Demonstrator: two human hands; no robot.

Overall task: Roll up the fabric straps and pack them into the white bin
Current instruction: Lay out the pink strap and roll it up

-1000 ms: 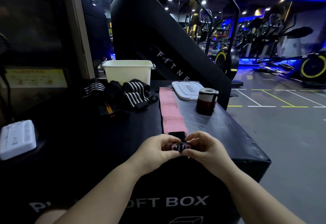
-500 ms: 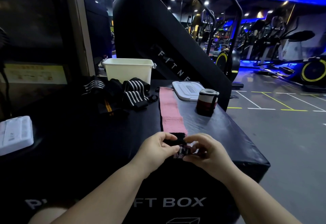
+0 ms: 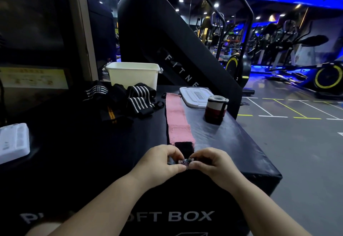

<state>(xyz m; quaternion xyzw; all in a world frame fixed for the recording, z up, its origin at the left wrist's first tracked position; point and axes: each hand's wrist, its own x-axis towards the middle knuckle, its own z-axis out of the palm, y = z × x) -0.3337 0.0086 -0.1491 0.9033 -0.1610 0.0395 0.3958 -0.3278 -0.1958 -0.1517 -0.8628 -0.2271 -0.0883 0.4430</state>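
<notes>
A pink strap lies flat on the black soft box, running away from me, with a black patch at its near end. My left hand and my right hand pinch that near end, curled into a tight small roll between the fingertips. The white bin stands at the far edge of the box. A rolled red and white strap stands upright to the right of the pink one. Several loose black straps with white stripes lie in a heap before the bin.
The bin's white lid lies flat between the pink strap and the rolled one. A white flat device sits at the left. A black stair machine rises behind the box. The box's right edge drops to the gym floor.
The near end of the pink strap has been turned a little further into a roll between my fingertips. Both hands stay at the same spot.
</notes>
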